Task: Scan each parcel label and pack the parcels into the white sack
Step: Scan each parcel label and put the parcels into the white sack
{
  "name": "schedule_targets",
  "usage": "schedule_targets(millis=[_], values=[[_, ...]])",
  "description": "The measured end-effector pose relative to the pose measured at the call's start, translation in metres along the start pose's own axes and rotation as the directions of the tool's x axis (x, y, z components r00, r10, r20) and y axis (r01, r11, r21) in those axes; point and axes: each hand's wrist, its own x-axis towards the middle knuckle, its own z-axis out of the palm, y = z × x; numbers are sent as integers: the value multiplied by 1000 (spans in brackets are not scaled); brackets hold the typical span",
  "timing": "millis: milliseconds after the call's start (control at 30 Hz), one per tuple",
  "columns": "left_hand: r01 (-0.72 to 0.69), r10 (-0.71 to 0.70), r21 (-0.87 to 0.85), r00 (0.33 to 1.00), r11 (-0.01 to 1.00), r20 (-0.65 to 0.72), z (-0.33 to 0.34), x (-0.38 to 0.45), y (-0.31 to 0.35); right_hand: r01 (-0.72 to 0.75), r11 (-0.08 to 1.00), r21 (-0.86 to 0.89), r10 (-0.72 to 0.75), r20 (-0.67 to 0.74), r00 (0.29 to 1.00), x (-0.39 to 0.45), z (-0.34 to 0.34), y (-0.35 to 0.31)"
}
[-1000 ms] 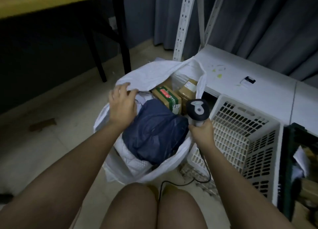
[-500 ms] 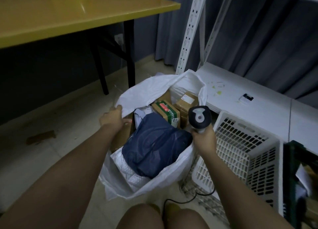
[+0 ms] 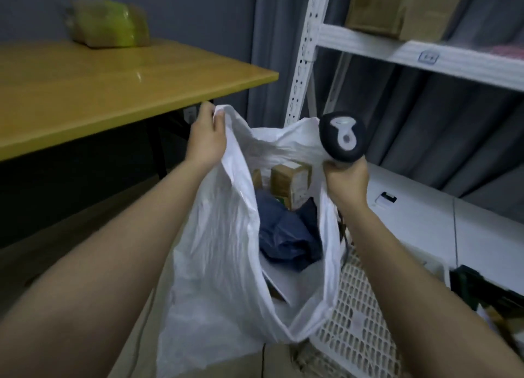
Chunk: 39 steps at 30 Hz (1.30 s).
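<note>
- The left hand [image 3: 206,139] grips the far-left rim of the sack [image 3: 226,250], fingers curled round a fold of the plastic and raised high. I take it this is to pull the mouth up and open.
- The right hand [image 3: 344,183] does double duty. Its fingers are wrapped round the handle of the scanner [image 3: 341,136], and the sack's right rim looks bunched in the same fist, though I can't tell how much plastic is really caught there. The scanner head points up and away from the parcels, so it looks parked rather than in use.
- With both rims lifted and held apart, the sack hangs between the arms and the load sits low inside. I'd judge this a lift to settle the contents or make room.
- Inside, a dark blue bag [image 3: 286,235] lies on top in the middle. A brown box [image 3: 292,184] stands against the far wall, and a white flat parcel [image 3: 280,281] shows at the near side.
- The mouth is a long narrow slot, open near to far and tight left to right, so anything bulky would have to go in endwise.
- The counter [image 3: 113,94] edge is just beyond the left hand, leaving little room to swing that way.
- On the right, the white crate [image 3: 357,315] sits against the sack's lower side, and the shelf rack [image 3: 306,51] rises just behind the scanner, crowding that hand too.
- Straight up looks the freest way. A wrapped green parcel [image 3: 107,23] waits far off on the counter.
</note>
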Motion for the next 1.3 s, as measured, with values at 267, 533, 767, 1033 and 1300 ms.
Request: schedule_targets(millis=[267, 533, 767, 1033, 1300], values=[[249, -280, 229, 953, 941, 112, -15, -49, -23, -189, 950, -250, 227, 134, 965, -51, -40, 37], [225, -237, 215, 971, 950, 29, -45, -69, -7, -93, 975, -203, 116, 104, 988, -60, -63, 13], [301, -369, 542, 929, 785, 19, -47, -106, -24, -219, 941, -257, 248, 87, 965, -89, -83, 37], [96, -144, 525, 988, 845, 50, -41, -131, 10, -292, 948, -123, 303, 84, 949, -108, -115, 27], [-65, -63, 324, 927, 944, 369, 20, -202, 75, -431, 896, 106, 416, 138, 899, -147, -163, 45]])
